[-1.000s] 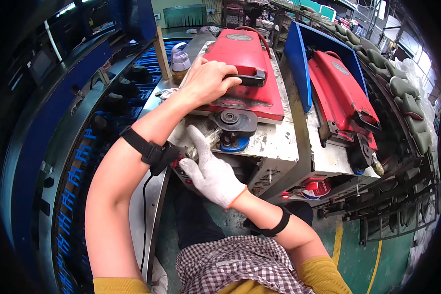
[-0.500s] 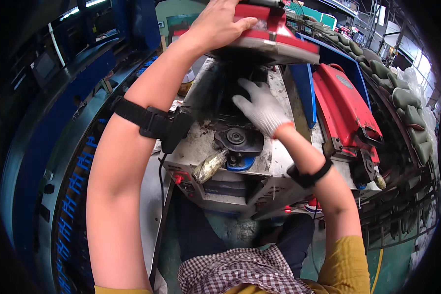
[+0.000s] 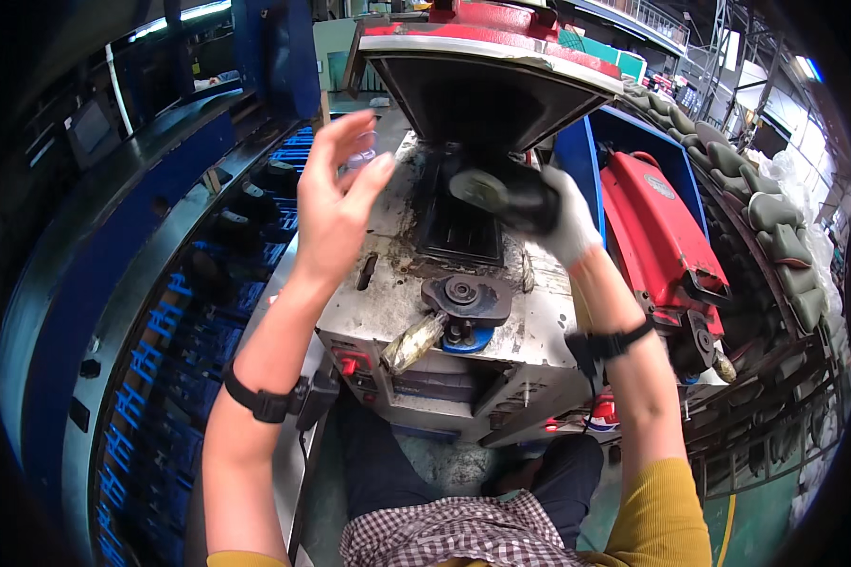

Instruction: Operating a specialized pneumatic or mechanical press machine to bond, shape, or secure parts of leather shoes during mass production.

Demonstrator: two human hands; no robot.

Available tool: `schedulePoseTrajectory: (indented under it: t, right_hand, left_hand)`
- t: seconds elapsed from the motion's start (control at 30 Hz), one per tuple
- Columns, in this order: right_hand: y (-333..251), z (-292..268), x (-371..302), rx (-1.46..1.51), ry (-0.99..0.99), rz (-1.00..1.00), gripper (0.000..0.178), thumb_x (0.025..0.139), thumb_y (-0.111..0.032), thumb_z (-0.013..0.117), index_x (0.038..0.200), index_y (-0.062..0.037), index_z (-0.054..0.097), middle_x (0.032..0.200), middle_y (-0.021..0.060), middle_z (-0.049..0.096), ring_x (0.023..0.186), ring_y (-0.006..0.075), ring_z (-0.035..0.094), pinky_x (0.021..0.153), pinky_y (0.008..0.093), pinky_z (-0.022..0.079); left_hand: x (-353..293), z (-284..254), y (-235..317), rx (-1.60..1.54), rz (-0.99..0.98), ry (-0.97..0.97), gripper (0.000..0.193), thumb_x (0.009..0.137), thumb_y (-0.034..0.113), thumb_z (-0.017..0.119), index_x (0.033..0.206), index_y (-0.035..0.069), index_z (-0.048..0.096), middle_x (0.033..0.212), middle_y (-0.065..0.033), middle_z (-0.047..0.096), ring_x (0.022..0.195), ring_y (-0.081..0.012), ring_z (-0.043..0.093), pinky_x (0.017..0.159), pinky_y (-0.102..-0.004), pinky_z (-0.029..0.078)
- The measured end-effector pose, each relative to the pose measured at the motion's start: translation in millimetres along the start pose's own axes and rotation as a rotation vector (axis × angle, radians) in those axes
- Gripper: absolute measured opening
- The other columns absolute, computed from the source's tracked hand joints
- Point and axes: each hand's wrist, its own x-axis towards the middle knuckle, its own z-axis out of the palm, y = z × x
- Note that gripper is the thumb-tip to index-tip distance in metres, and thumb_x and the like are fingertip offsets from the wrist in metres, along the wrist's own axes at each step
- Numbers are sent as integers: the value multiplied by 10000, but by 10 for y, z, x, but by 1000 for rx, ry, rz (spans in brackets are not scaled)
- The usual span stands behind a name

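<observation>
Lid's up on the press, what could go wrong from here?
Pinch: the right hand, gloved, is below the raised lid; if the lid dropped, it might catch those fingers.
Drop: only that hand holds the blurred black piece, so it could slip or knock the black bed.
Burn: the left hand is bare; contact might hurt if the press is hot, which the picture can't show.

"What is pictured?"
"A dark, rounded piece (image 3: 528,204), blurred, a pale oval at its left end, held lengthwise across the right side of the press's black tray (image 3: 459,248)."
"And the lid (image 3: 501,90)?"
"Raised, red outside, black underneath."
</observation>
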Motion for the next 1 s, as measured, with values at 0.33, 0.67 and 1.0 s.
schedulePoseTrajectory:
  t: [0.33, 0.67, 1.0]
  right_hand:
    - [1328, -827, -2005, 397, -264, -197, 909, 927, -620, 586, 1616, -93, 312, 1632, 168, 371, 1460, 358, 419, 1203, 525, 349]
    - [2317, -1004, -2573, 660, -160, -62, 1033, 796, -592, 785, 1540, 12, 399, 1576, 216, 431, 1427, 379, 452, 1224, 537, 337]
    - [2708, -648, -2358, 737, -188, 168, 1013, 792, -566, 798, 1536, 3, 413, 1579, 211, 430, 1433, 374, 443, 1233, 531, 324]
  left_hand:
    - [-1067, 85, 283, -337, -292, -40, 708, 954, 164, 751, 1561, 51, 404, 1478, -165, 502, 1329, -228, 524, 1086, -341, 450]
    - [-1956, -181, 635, -183, -199, -55, 1012, 685, 99, 969, 1488, 76, 354, 1154, -113, 646, 1069, -189, 663, 957, -325, 543]
    - [-2253, -572, 698, -81, -353, 134, 597, 756, 88, 923, 1295, -5, 685, 1161, -54, 586, 1041, -128, 579, 932, -274, 490]
